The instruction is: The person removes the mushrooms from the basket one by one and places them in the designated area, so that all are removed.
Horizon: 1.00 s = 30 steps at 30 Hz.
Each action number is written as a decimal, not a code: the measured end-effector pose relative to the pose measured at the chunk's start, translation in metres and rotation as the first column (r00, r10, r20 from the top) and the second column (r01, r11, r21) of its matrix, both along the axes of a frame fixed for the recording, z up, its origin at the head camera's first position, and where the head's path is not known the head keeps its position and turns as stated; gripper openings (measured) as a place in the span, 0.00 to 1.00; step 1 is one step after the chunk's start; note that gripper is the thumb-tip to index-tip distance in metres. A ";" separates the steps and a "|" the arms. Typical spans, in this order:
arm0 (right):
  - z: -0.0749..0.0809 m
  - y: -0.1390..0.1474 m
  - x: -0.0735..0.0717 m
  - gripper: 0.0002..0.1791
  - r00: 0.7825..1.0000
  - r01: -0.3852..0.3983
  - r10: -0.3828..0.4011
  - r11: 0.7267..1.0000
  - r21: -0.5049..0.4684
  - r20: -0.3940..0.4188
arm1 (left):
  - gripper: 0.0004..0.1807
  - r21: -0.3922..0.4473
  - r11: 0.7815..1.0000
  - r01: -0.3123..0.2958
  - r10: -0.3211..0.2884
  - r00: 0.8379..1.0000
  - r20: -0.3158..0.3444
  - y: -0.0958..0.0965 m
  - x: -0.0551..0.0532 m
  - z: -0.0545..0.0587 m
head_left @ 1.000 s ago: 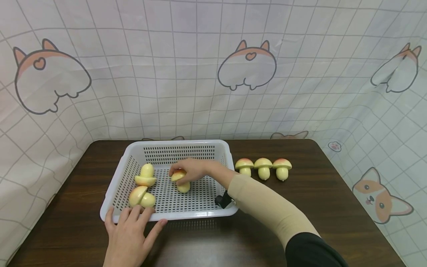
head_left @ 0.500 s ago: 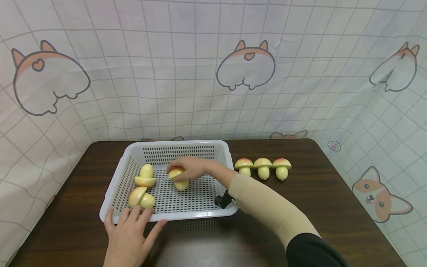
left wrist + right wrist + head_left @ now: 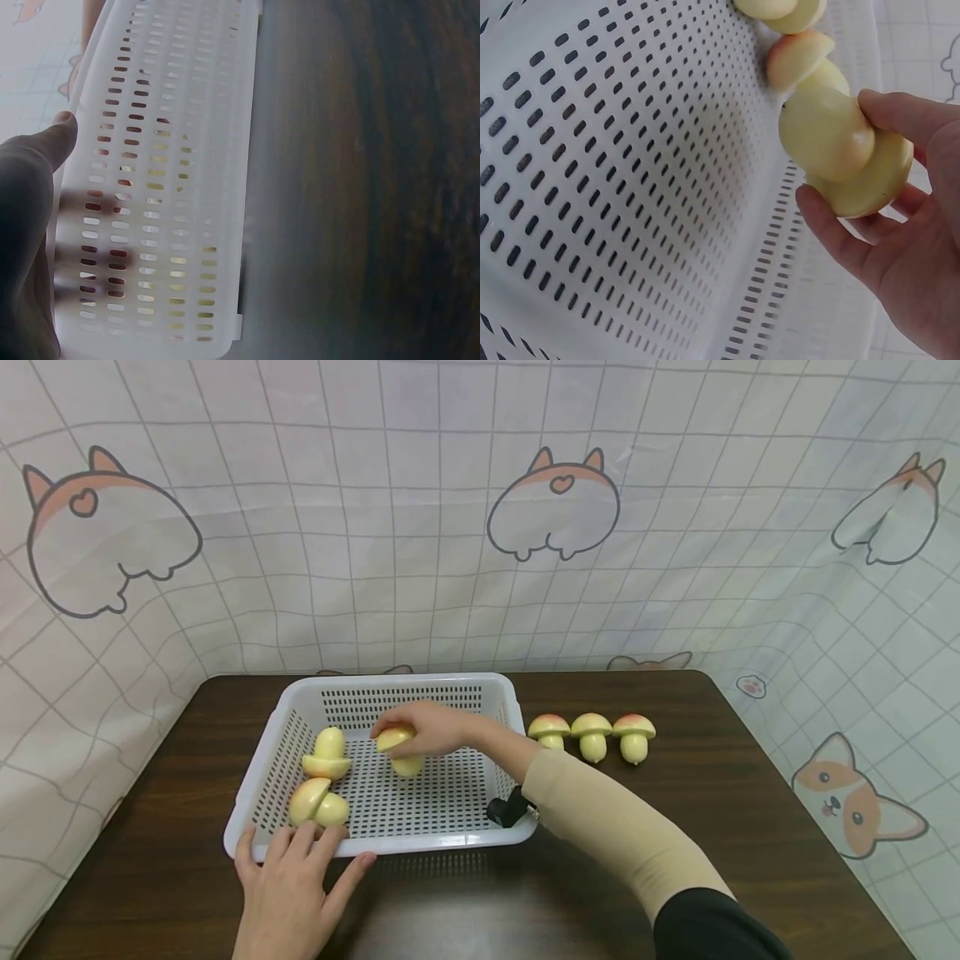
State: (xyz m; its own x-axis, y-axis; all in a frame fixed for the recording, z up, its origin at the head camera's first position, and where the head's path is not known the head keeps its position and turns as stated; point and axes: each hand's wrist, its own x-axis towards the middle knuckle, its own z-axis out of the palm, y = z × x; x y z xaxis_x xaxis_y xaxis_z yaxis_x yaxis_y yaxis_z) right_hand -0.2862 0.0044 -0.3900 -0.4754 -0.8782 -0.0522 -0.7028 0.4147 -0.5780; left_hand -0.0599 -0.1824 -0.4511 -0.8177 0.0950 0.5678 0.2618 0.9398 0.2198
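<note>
My right hand [image 3: 431, 728] holds a toy mushroom [image 3: 407, 766] over the middle of the white plastic basket [image 3: 435, 843]. In the right wrist view, thumb and fingers wrap the cap, and the pale rounded stem [image 3: 825, 131] faces the camera. My left hand [image 3: 285, 893] grips the basket's front rim near its left corner. Its fingers reach over the rim, showing as dark shapes through the slotted wall in the left wrist view, where the thumb [image 3: 56, 142] lies at the edge. Inside the basket, one mushroom [image 3: 327, 767] lies cap toward me; another mushroom [image 3: 307, 802] is in front of it, on its side.
Three more mushrooms, a left one [image 3: 550, 725], a middle one [image 3: 592, 727] and a right one [image 3: 634, 727], lie in a row right of the basket on the dark wooden table [image 3: 720, 827]. A grid-patterned cloth [image 3: 337, 585] hangs behind the table.
My right hand has lifted slightly and moved a little left and toward the far side, carrying the mushroom with it. My left hand and the basket have stayed put.
</note>
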 end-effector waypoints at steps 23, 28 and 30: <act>0.038 0.033 0.009 0.21 0.999 0.042 -0.043 0.991 -0.125 -0.006 | 0.27 -0.005 1.000 0.013 -0.013 1.000 -0.020 -0.002 -0.001 0.001; 0.043 0.048 0.011 0.21 0.999 0.049 -0.049 0.985 -0.167 0.006 | 0.27 0.000 1.000 0.014 -0.014 1.000 -0.022 -0.001 0.000 0.001; 0.044 0.055 0.012 0.20 0.999 0.053 -0.054 0.984 -0.169 -0.001 | 0.27 0.003 1.000 0.016 -0.016 1.000 -0.021 -0.001 0.000 0.001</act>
